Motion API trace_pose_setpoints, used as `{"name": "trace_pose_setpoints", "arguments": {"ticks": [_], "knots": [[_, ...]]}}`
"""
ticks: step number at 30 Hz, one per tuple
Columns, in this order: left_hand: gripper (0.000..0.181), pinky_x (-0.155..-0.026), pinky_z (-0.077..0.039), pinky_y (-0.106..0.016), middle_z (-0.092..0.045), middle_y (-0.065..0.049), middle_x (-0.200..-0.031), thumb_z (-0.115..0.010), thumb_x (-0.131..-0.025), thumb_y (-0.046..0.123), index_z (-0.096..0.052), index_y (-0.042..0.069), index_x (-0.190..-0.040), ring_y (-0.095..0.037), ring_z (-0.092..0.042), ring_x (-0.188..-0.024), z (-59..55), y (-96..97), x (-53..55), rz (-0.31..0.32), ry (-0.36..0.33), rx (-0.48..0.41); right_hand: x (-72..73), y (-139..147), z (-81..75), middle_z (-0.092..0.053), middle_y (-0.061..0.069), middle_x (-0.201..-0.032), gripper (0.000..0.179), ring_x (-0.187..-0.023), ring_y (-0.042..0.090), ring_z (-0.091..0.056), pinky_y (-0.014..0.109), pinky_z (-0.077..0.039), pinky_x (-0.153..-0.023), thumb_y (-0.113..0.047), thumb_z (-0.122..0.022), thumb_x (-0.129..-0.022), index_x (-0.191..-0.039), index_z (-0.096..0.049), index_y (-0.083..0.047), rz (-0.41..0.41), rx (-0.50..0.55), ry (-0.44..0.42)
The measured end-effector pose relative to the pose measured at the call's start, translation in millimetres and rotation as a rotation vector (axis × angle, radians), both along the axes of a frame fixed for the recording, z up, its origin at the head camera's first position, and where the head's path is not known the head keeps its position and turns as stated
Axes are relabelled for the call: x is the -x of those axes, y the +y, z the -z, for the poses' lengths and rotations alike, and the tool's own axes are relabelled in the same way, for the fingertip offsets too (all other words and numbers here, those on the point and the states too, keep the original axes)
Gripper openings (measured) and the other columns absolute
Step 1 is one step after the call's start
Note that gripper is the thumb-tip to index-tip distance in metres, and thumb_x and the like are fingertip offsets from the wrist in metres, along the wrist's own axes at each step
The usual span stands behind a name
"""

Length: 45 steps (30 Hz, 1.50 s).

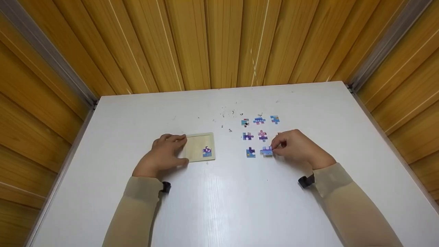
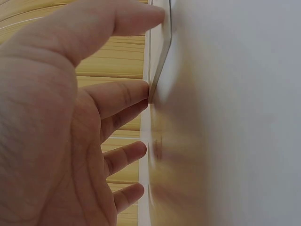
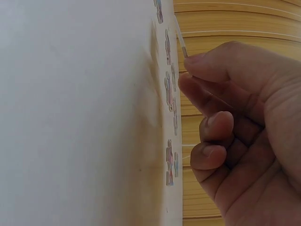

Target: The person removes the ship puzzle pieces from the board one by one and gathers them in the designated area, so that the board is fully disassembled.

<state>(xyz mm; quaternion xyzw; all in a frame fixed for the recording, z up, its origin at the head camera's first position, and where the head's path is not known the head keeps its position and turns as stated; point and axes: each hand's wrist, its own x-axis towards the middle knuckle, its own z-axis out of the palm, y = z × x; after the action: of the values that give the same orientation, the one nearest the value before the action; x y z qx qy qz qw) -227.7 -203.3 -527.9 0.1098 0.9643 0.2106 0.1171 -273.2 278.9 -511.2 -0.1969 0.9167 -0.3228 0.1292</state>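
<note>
My left hand holds a shallow wooden puzzle tray at its left end, thumb at the near edge and forefinger at the far corner. One purple and blue jigsaw piece lies in the tray's near right corner. To the right, my right hand pinches a blue and purple jigsaw piece between thumb and forefinger. In the right wrist view this held piece shows edge-on, raised and tilted over the table, while the other fingers curl in toward the palm.
Several loose jigsaw pieces lie in rows beside the right hand, among them a pink one, a purple one and a blue one. Another is partly hidden behind that hand. Dark specks mark the white table beyond the tray.
</note>
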Motion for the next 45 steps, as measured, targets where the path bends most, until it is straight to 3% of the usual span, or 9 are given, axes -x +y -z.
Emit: {"name": "trace_pose_setpoints", "arguments": {"ticks": [7,8,10,14,26,28,31,35,45], "knots": [[0.091,-0.139,-0.025,-0.07,-0.045,0.0,-0.182,-0.083,-0.092,0.04,-0.049,0.014,-0.172,-0.039,-0.031,-0.17,-0.9,0.5,-1.4,-0.018,-0.002,-0.027,1.5,-1,3.9,-0.082,-0.002,-0.096,0.014,-0.108,0.018,-0.07,0.04,-0.059,-0.116,-0.004,-0.083,-0.093,-0.097,-0.087,-0.017,-0.011,0.0,0.028],[0.091,-0.139,-0.025,-0.069,-0.045,0.0,-0.182,-0.083,-0.092,0.04,-0.049,0.014,-0.172,-0.039,-0.031,-0.17,-0.5,0.5,-1.2,-0.018,-0.001,-0.026,1.5,-1,4.3,-0.082,-0.002,-0.096,0.014,-0.108,0.018,-0.07,0.04,-0.059,-0.115,-0.004,-0.083,-0.093,-0.096,-0.087,-0.017,-0.015,0.002,0.032],[0.091,-0.139,-0.025,-0.069,-0.045,0.0,-0.182,-0.083,-0.092,0.04,-0.049,0.014,-0.172,-0.039,-0.031,-0.17,0.1,0.6,-0.8,-0.016,0.0,-0.022,1.5,-1,5.0,-0.082,-0.001,-0.096,0.014,-0.099,0.018,-0.069,0.033,-0.062,-0.1,-0.003,-0.083,-0.092,-0.096,-0.087,-0.016,-0.021,0.003,0.041],[0.091,-0.139,-0.024,-0.069,-0.045,0.0,-0.182,-0.084,-0.092,0.041,-0.048,0.014,-0.172,-0.04,-0.031,-0.17,0.1,0.7,-0.4,-0.009,0.0,-0.014,1.7,-1,6.1,-0.081,0.001,-0.097,0.015,-0.089,0.018,-0.064,0.021,-0.053,-0.076,-0.001,-0.083,-0.092,-0.096,-0.087,-0.014,-0.03,0.009,0.05],[0.092,-0.14,-0.022,-0.069,-0.044,-0.002,-0.183,-0.083,-0.093,0.041,-0.047,0.013,-0.172,-0.041,-0.03,-0.17,0.2,0.2,-1.0,0.0,-0.002,-0.017,3.1,-1,9.3,-0.083,0.002,-0.102,0.016,-0.094,0.019,-0.066,0.021,-0.056,-0.081,0.001,-0.083,-0.095,-0.098,-0.087,-0.014,-0.037,0.0,0.044],[0.091,-0.14,-0.022,-0.07,-0.044,-0.002,-0.183,-0.083,-0.093,0.041,-0.047,0.013,-0.172,-0.042,-0.03,-0.17,0.4,0.4,-0.6,0.0,-0.003,-0.011,3.3,-1,9.9,-0.084,0.002,-0.102,0.017,-0.096,0.021,-0.068,0.026,-0.059,-0.086,0.001,-0.082,-0.095,-0.098,-0.087,-0.015,-0.035,-0.002,0.042],[0.092,-0.14,-0.022,-0.068,-0.043,0.0,-0.183,-0.082,-0.093,0.042,-0.046,0.014,-0.173,-0.04,-0.03,-0.171,1.6,1.0,0.9,0.0,-0.004,0.008,3.7,0,11.1,-0.084,0.0,-0.102,0.018,-0.109,0.025,-0.074,0.041,-0.063,-0.109,0.001,-0.082,-0.095,-0.096,-0.087,-0.016,-0.033,-0.007,0.048],[0.093,-0.14,-0.023,-0.068,-0.043,0.0,-0.183,-0.082,-0.091,0.042,-0.047,0.015,-0.173,-0.039,-0.03,-0.171,2.5,2.2,2.1,-0.004,0.003,0.022,4.9,1,13.1,-0.084,0.001,-0.102,0.018,-0.126,0.032,-0.077,0.054,-0.046,-0.133,0.002,-0.082,-0.094,-0.093,-0.087,-0.015,-0.05,0.002,0.067],[0.094,-0.141,-0.023,-0.067,-0.044,0.0,-0.183,-0.083,-0.091,0.042,-0.047,0.015,-0.173,-0.038,-0.032,-0.171,1.8,2.8,1.2,-0.012,0.006,0.02,4.9,0,11.5,-0.084,0.004,-0.106,0.018,-0.117,0.03,-0.076,0.056,-0.042,-0.135,0.004,-0.079,-0.095,-0.092,-0.088,-0.013,-0.068,0.01,0.055]]}}
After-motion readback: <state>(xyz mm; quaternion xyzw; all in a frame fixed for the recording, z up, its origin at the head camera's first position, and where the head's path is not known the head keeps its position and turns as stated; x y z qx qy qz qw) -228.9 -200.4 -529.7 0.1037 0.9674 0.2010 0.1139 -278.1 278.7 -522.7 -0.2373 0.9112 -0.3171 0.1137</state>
